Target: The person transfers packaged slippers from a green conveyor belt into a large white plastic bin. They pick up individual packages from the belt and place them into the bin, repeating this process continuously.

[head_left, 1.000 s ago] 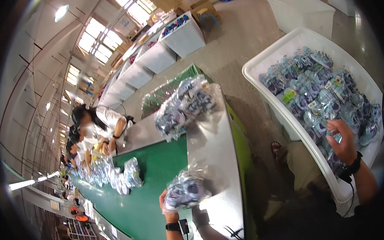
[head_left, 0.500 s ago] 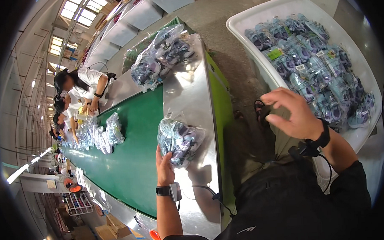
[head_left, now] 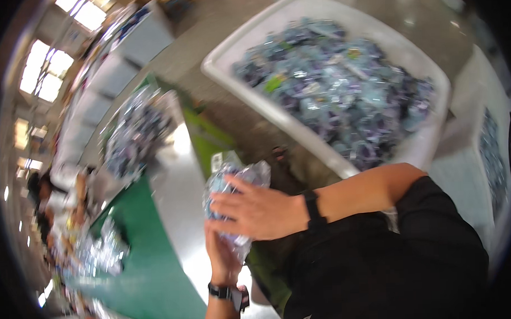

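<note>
A clear plastic bag of blue and purple shoes (head_left: 255, 173) is held between my two hands, over the inner edge of the metal table. My left hand (head_left: 222, 255) grips its lower left side, with the fingers partly hidden by the other hand. Across the top of the bag lies my right hand (head_left: 260, 213), fingers slightly apart and pressed onto the plastic. Beyond them, a pile of similar bagged shoes (head_left: 136, 135) rests at the far end of the table.
To the right stands a large white tub (head_left: 221, 65) heaped with bagged shoes. A green conveyor belt (head_left: 137, 242) runs along the left, carrying more bags (head_left: 104, 249). Blurred people (head_left: 60, 197) are at its far side. Another pale bin (head_left: 464, 174) sits at far right.
My left hand has lifted the bag of shoes from the metal tabletop. My right hand has come across from the tub side onto the bag. The view has swung right.
</note>
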`<state>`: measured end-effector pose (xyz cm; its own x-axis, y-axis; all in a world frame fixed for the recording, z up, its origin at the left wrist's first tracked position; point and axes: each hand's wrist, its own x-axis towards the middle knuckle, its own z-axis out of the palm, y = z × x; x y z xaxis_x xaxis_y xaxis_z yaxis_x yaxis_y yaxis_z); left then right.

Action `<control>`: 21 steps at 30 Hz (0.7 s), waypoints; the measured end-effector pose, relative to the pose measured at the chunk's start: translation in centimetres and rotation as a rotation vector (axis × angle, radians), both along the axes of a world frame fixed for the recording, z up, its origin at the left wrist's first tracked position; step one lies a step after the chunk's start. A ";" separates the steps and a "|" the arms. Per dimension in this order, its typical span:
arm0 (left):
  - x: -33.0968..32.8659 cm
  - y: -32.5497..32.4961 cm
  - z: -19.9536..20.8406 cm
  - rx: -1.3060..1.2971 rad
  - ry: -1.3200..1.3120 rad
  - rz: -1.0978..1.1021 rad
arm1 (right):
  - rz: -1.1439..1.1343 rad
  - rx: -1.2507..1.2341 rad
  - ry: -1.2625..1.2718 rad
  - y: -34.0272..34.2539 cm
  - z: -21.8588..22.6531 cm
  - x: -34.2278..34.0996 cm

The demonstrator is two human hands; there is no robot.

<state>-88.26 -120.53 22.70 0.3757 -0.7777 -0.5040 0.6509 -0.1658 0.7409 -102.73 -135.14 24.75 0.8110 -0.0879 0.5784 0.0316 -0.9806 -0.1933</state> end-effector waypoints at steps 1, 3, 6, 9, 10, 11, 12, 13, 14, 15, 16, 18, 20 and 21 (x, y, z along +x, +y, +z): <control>-1.9 -0.9 1.4 0.041 0.094 -0.024 | -0.051 -0.035 -0.027 -0.2 -1.4 -0.3; -3.7 -1.5 0.8 -0.027 -0.223 -0.095 | -0.005 0.046 0.055 -2.1 -1.3 -3.2; -3.6 -0.6 1.0 -0.152 -0.324 -0.457 | -0.069 0.262 0.113 -6.0 0.7 -10.7; -2.3 -0.7 -0.1 -0.023 -0.625 -0.569 | -0.287 0.316 0.135 -8.3 2.4 -20.2; -1.2 -0.7 -1.0 0.058 -0.626 -0.532 | -0.417 0.278 0.200 -8.3 3.1 -23.2; -0.1 -0.3 -1.6 0.116 -0.616 -0.452 | -0.518 0.235 0.259 -8.7 3.6 -25.2; 1.6 0.3 -2.4 0.141 -0.597 -0.397 | -0.597 0.210 0.325 -9.1 3.8 -27.1; 2.9 0.6 -3.2 0.164 -0.577 -0.350 | -0.683 0.182 0.392 -9.3 4.2 -29.1; 3.6 0.7 -3.2 0.182 -0.599 -0.297 | -0.742 0.202 0.440 -9.4 4.1 -30.9; 4.1 0.8 -3.2 0.200 -0.622 -0.243 | -0.800 0.220 0.487 -9.7 3.9 -32.6; 4.9 0.9 -3.6 0.184 -0.632 -0.210 | -0.815 0.248 0.539 -9.8 3.8 -34.4; 5.5 0.8 -4.0 0.168 -0.589 -0.173 | -0.853 0.310 0.640 -10.0 2.9 -37.5; 6.1 1.0 -4.8 0.164 -0.580 -0.151 | -0.807 0.343 0.766 -10.7 1.3 -39.3; 6.3 1.1 -5.1 0.170 -0.596 -0.147 | -0.782 0.360 0.829 -11.2 0.2 -40.1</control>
